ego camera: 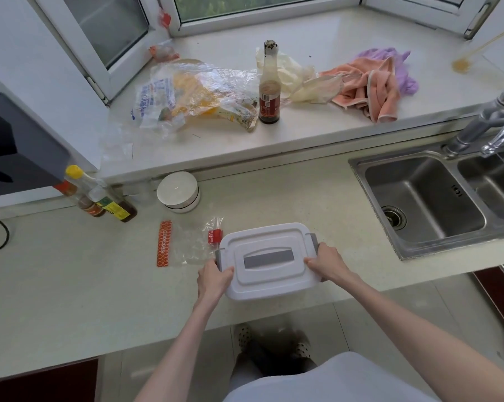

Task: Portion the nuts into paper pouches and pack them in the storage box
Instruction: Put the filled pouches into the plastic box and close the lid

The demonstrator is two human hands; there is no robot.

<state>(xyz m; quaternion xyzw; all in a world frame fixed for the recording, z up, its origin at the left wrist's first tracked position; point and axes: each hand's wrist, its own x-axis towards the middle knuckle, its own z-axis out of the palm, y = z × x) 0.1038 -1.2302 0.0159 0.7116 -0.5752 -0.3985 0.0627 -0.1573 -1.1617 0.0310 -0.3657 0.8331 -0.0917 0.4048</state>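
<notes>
storage box [266, 261], lid on, sits at table [71, 285] front edge, left of sink [424, 201]. left hand [214, 278] + right hand [327, 264] fingers grasping box ends by grey latches. prob rigid plastic, light, smooth-ish, so hold at sides.

Nothing here reads clearly. The brown bottle [269, 95] on the sill has a red label with pale print, the orange strip [164, 243] on the desk shows small white lettering, and the plastic bag [169, 97] carries blue print, all too blurred to make out.
</notes>
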